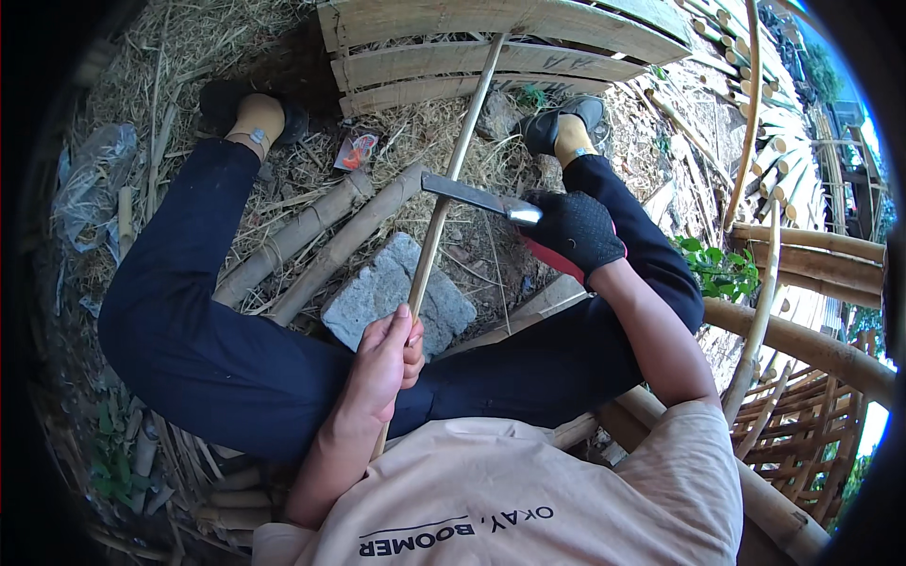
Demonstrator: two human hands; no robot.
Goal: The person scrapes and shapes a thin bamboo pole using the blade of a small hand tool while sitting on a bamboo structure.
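— What do the hands hold?
— The bare left hand [385,354] grips a thin bamboo stick [451,179] running over the stone block [396,292]; the gloved right hand [573,229] clenches a knife [472,196] against it.

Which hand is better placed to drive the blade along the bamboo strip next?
Right. The gloved right hand already grips the knife, whose blade lies across the bamboo strip. The bare left hand is wrapped around the strip's lower part, probably steadying it.

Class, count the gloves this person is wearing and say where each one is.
1. A black glove covers the right hand, which grips the knife against the thin bamboo stick. The left hand, holding that stick lower down, is bare.
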